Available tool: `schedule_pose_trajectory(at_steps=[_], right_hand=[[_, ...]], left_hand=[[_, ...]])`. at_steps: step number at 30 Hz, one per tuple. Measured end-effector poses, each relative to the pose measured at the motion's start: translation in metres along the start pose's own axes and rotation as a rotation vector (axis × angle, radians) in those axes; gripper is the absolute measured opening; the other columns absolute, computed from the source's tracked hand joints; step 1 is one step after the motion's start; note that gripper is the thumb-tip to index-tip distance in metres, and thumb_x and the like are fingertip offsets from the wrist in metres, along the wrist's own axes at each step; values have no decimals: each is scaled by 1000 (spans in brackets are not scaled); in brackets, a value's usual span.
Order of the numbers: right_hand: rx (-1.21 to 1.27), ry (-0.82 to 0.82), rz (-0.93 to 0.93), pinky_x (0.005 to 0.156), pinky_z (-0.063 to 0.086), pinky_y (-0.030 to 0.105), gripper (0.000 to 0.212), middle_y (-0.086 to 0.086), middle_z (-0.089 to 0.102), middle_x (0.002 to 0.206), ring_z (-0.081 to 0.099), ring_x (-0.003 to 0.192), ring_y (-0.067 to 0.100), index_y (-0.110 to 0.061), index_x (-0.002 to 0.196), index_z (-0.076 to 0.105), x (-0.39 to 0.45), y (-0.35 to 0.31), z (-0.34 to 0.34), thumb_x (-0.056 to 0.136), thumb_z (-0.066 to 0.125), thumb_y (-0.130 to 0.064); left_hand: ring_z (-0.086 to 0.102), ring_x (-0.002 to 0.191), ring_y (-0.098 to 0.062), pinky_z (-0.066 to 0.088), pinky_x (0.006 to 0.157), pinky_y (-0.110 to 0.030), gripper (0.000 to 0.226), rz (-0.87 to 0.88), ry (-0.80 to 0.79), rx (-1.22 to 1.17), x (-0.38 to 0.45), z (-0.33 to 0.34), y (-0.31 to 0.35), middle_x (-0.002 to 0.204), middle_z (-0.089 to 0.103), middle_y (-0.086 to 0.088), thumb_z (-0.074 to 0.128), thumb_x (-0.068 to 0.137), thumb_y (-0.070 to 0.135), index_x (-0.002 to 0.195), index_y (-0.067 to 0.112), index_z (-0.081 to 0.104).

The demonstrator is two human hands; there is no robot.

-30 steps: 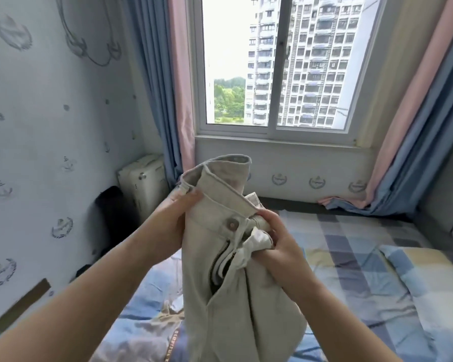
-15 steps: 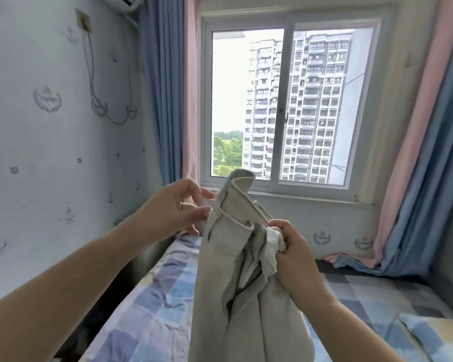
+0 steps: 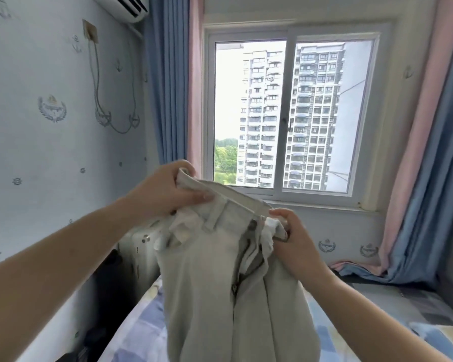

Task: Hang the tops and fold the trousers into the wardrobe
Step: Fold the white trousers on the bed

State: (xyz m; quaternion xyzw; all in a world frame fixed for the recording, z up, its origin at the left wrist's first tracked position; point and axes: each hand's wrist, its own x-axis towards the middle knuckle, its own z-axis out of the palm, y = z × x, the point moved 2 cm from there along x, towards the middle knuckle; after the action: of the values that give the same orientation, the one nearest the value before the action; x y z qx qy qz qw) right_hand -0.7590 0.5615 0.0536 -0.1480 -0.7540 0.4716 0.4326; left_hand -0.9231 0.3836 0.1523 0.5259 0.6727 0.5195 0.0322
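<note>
Head view: pale beige trousers [image 3: 220, 283] held up in mid-air over the bed [image 3: 141, 330], waistband on top, legs hanging down out of the bottom of the frame.
Left hand: left hand [image 3: 165, 192] is clamped on the left end of the waistband — thumb lying across the front of the cloth, fingers curled over the top edge.
Right hand: right hand [image 3: 293, 244] pinches the right end of the waistband beside the open fly, fingers curled round the fabric and a bit of white pocket lining.
Trousers: waistband stretched between the two hands and slanting down to the right — button [image 3: 252, 225] showing, zip open below it.
Behind: window [image 3: 285, 113] with tower blocks outside, blue and pink curtains [image 3: 173, 82] either side.
Left side: air conditioner [image 3: 126, 6] high on the papered wall, a white case [image 3: 139, 246] standing by the bed.
</note>
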Motion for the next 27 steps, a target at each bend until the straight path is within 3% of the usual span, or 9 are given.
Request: schedule_pose_trajectory(at_steps=[3, 7, 9, 10, 13, 18, 21, 23, 27], right_hand=[[-287, -6, -5, 72, 43, 27, 69, -10, 64, 83, 60, 75, 3, -42, 125, 39, 13, 8, -14, 73, 78, -18], [-813, -211, 23, 73, 41, 30, 93, 0, 61, 100, 59, 93, 23, -44, 146, 12, 24, 10, -18, 75, 71, -44], [-1037, -278, 82, 75, 41, 31, 81, 4, 60, 114, 57, 107, 27, -33, 143, 24, 31, 11, -12, 76, 66, -54], [-1100, -308, 99, 74, 41, 32, 68, 2, 61, 111, 56, 107, 25, -27, 131, 38, 35, 11, -9, 76, 64, -58], [-1171, -402, 133, 66, 40, 30, 43, -8, 58, 85, 55, 89, 17, -25, 83, 53, 46, 14, -5, 72, 62, -66], [-1248, -583, 119, 98, 29, 46, 45, -6, 65, 99, 53, 102, 19, -24, 95, 66, 58, 27, -3, 73, 63, -63], [-1095, -708, 158, 90, 47, 34, 41, -4, 67, 100, 60, 95, 19, -22, 99, 65, 53, 42, -5, 71, 71, -52], [-1079, -684, 134, 81, 51, 32, 43, -5, 66, 97, 60, 91, 19, -23, 98, 61, 48, 51, -5, 68, 71, -53], [-1128, -377, -57, 65, 40, 29, 47, -1, 60, 87, 56, 83, 23, -23, 85, 50, 45, 46, -1, 73, 58, -68]], left_hand=[[47, 59, -14, 35, 49, -24, 40, 56, 278, 347, 17, -37, -13, 65, 51, 2, 83, 66, 37, 77, 16, 50], [49, 67, -20, 36, 55, -26, 50, 89, 330, 563, 35, -65, -26, 74, 55, -4, 81, 65, 44, 85, 9, 50], [44, 61, -15, 35, 53, -26, 51, 99, 333, 578, 40, -67, -30, 69, 50, -1, 81, 65, 44, 84, 9, 49], [43, 60, -15, 35, 52, -26, 51, 103, 338, 583, 42, -67, -31, 69, 49, -1, 81, 65, 44, 84, 9, 49], [43, 62, -17, 34, 54, -28, 53, 117, 349, 604, 46, -67, -38, 71, 50, -4, 81, 65, 44, 86, 6, 50], [43, 62, -17, 33, 54, -26, 53, 128, 368, 622, 52, -67, -47, 71, 50, -5, 82, 65, 43, 86, 5, 50], [42, 61, -15, 33, 54, -26, 52, 136, 369, 625, 55, -68, -45, 70, 49, -4, 82, 66, 43, 85, 7, 49], [42, 61, -16, 33, 55, -27, 51, 128, 404, 599, 56, -72, -44, 69, 48, -2, 82, 66, 43, 83, 9, 49], [49, 69, -22, 38, 60, -32, 50, 115, 438, 642, 61, -79, -49, 72, 53, -4, 81, 67, 43, 86, 9, 51]])
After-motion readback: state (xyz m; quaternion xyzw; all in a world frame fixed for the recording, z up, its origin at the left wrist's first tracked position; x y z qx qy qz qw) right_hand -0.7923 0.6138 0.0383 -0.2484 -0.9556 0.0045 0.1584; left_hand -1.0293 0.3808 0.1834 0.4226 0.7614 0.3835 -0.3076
